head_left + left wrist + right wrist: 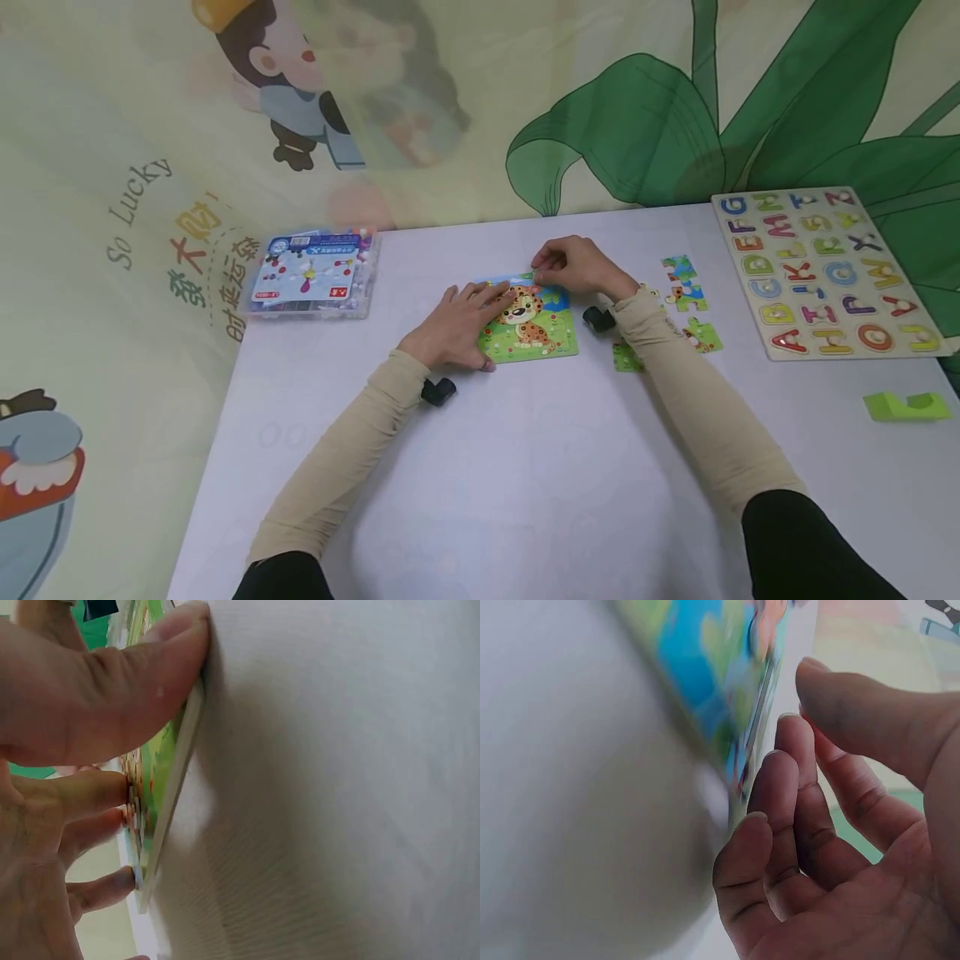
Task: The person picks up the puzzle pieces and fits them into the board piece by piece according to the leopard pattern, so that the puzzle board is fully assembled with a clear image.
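Flat green-and-blue leopard puzzle (pixel 534 327) braced by left hand (pixel 467 321), grip spread, presumably for steadiness; right hand (pixel 577 265) grip can't be told.

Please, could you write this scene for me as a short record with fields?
Surface: white table
Main item: leopard puzzle, lying flat
Left grip: fingers spread, resting on the puzzle's left side
Right grip: fingers bent at the puzzle's far edge; cannot tell if it holds a piece
Loose pieces: right of the puzzle, partly hidden by the right forearm
Far right: letter board, with a green block nearer the person
Back left: clear plastic box
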### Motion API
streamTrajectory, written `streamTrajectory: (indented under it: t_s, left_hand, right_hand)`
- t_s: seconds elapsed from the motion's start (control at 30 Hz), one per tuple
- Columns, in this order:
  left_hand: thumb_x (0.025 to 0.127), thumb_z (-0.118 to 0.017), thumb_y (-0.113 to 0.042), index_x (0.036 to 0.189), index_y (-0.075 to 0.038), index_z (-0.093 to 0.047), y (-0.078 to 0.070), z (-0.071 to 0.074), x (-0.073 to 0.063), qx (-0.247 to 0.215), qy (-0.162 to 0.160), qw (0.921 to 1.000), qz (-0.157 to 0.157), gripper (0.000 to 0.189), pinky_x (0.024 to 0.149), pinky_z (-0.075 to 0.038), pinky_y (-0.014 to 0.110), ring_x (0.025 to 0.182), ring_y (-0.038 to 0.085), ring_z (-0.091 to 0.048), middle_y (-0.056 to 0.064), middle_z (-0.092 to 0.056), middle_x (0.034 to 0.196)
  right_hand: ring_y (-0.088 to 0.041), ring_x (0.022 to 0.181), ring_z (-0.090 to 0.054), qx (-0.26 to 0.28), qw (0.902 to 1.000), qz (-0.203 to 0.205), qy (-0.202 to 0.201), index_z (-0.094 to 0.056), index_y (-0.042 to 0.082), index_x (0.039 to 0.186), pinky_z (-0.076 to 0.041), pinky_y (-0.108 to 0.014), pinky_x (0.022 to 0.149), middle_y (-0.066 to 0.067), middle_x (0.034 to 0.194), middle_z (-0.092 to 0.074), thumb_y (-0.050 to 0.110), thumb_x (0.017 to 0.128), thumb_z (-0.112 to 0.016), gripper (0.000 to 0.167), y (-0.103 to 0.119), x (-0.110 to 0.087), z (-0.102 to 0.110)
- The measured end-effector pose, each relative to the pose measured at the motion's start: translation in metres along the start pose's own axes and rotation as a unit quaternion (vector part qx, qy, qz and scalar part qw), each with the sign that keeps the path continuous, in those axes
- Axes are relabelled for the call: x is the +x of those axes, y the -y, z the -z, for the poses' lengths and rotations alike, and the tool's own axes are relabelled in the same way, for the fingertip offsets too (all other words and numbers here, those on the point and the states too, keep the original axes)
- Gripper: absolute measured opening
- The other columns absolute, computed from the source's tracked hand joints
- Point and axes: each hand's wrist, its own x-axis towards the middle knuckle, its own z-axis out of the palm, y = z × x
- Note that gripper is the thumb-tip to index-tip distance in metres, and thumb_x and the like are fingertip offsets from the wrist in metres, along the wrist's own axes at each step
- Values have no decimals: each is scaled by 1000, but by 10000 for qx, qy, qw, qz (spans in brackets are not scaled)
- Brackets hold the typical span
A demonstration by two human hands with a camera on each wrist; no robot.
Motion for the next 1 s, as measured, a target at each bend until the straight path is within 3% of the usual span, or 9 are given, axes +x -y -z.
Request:
streamTrajectory:
  t_s: [0.53,1.0]
  left_hand:
    - [79,-81,-41,171,-18,-22,-6,-7,3,-41,-31,9998,185,112,126,-24,70,162,38,-22,5,-22,178]
    - [76,-81,-26,170,-17,-28,-11,-13,3,-554,-327,9975,288,108,126,-24,66,154,40,-28,13,-26,172]
  right_hand:
    - [-30,97,-69,-321,9991,-28,-259,-74,0,116,-54,-37,88,-18,109,-74,13,99,-74,21,-15,-22,22]
    - [-32,96,-66,-447,9926,-498,-1014,-75,-2,116,-47,-26,78,-22,107,-73,17,101,-73,25,-60,-65,77]
